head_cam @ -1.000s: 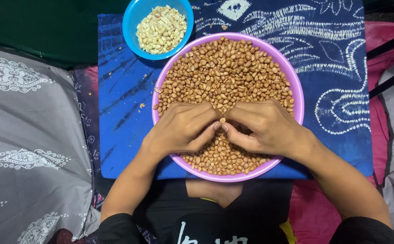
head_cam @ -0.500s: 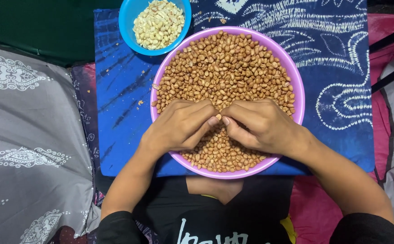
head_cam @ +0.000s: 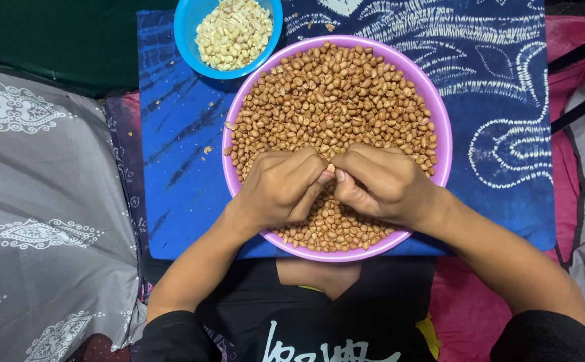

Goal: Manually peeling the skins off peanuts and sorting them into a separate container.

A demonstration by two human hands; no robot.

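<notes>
A purple bowl full of brown, skin-on peanuts sits on a blue patterned cloth. Over the bowl's near half, my left hand and my right hand meet fingertip to fingertip, pinching a single peanut between thumbs and fingers. Beyond the purple bowl, at the upper left, a smaller blue bowl holds pale, skinned peanuts.
A few scraps of peanut skin lie on the blue cloth left of the purple bowl. A grey patterned fabric covers the left side. Pink and red cloth shows at the right and bottom.
Both hands stay together over the bowl, fingers shifting slightly around the peanut. The view has drifted a little, so the bowls sit slightly higher.
</notes>
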